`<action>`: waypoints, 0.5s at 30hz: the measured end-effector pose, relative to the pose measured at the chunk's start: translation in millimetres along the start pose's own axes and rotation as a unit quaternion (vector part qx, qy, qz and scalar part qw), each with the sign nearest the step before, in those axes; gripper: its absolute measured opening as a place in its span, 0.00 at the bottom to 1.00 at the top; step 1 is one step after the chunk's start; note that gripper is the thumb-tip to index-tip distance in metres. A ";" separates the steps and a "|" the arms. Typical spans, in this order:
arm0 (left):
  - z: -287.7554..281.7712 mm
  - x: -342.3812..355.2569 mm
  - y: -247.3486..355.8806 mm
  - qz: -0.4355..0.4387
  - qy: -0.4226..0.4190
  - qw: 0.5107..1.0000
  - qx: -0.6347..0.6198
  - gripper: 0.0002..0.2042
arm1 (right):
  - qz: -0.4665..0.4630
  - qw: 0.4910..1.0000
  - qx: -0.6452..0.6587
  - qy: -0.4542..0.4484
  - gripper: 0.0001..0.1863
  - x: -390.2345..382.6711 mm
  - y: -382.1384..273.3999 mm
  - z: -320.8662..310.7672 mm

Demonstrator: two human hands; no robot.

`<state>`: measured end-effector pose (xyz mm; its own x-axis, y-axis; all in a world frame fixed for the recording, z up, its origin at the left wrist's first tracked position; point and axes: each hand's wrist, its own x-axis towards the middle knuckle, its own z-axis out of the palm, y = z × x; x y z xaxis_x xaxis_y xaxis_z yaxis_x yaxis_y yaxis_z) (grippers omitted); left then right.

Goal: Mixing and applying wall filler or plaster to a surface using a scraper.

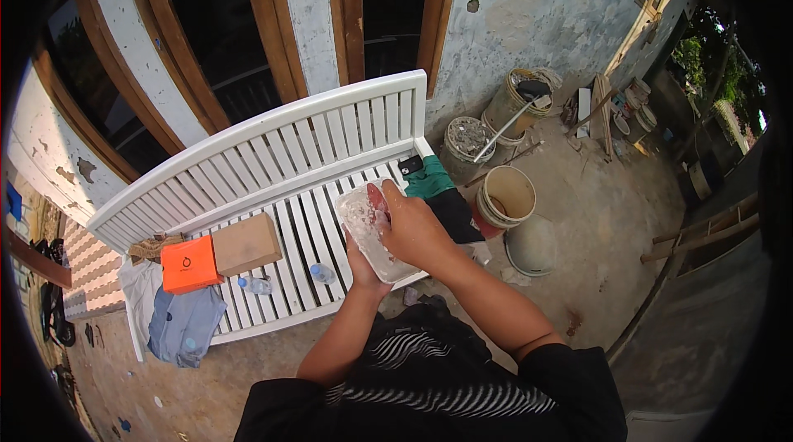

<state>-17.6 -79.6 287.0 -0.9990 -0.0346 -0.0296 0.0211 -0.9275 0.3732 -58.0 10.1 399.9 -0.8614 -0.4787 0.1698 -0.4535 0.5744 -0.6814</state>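
Observation:
Above the front of the white slatted bench (301, 231), my left hand (362, 267) supports a whitish rectangular block or shallow tub (353, 212) from below, fingers wrapped round its near side. Its top is rough and lumpy with pale material. My right hand (410, 227) lies over its right half, closed on a small red object (377, 197) pressed against that surface. My fingers partly cover the red object, so its kind is unclear. Just right of the block, green and black cloth (429, 182) lies on the bench with a dark phone (410, 164) beside it.
On the bench's left sit an orange box (190, 265), a brown cardboard box (246, 247), a grey-blue bag (186, 322) and two small bottles (258, 286). To the right stand an open bucket (507, 194), a rubble-filled bucket (468, 138) and a rounded grey basin (530, 245).

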 end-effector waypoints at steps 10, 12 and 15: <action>9.4 -8.3 1.1 -0.029 -0.040 0.998 -0.024 0.32 | -0.027 0.999 -0.015 0.043 0.16 -6.3 -9.4 -26.1; 12.0 -10.1 0.9 -0.029 -0.015 0.999 -0.017 0.36 | -0.034 0.997 -0.030 0.063 0.15 -9.5 -11.5 -29.4; 7.4 -7.2 2.2 -0.046 -0.053 0.996 -0.057 0.36 | -0.044 0.994 -0.038 0.089 0.16 -10.6 -11.0 -36.1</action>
<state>-10.7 -78.7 294.9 -0.9954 0.0865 0.0420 -0.0723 -0.9614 0.2656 -52.1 32.8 431.3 -0.8416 -0.4082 0.3536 -0.5386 0.5877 -0.6038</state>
